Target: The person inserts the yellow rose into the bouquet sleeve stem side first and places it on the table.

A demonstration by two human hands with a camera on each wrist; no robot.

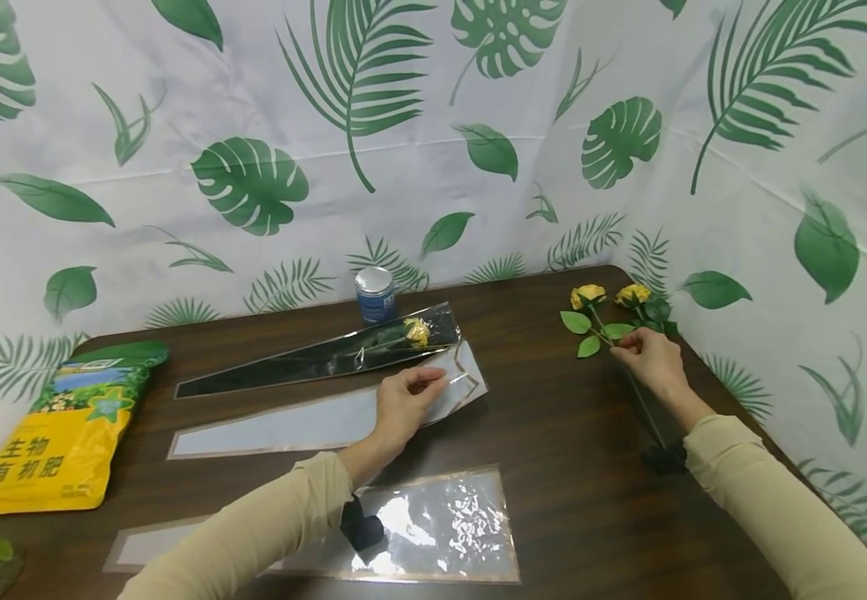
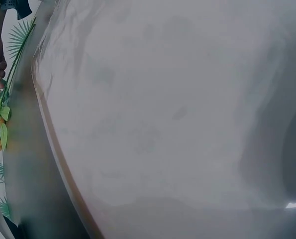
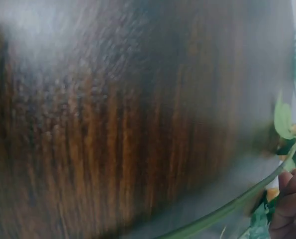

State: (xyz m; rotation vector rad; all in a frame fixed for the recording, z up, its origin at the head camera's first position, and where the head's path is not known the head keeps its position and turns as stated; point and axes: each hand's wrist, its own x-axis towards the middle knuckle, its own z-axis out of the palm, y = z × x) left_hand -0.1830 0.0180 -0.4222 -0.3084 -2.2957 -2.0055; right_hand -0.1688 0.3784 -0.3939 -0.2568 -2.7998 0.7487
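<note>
My left hand [image 1: 403,404] pinches the wide end of a long tapered white flower sleeve [image 1: 291,425], lifting that end off the table. In the left wrist view the pale sleeve [image 2: 148,114] fills most of the picture. My right hand [image 1: 657,364] pinches the stem of a yellow rose [image 1: 588,296] with green leaves; its head points away from me. The right wrist view shows the stem [image 3: 222,211] running to the fingers [image 3: 291,199]. Beyond that hand is a second yellow rose [image 1: 633,294], its stem largely hidden.
Behind the white sleeve lies a black-backed sleeve [image 1: 268,372] containing a yellow rose [image 1: 417,332]. A blue can [image 1: 375,296] stands at the back edge. Nearer me lies a shiny clear sleeve [image 1: 471,533], partly under my left arm. A yellow fertilizer bag [image 1: 66,446] lies on the left.
</note>
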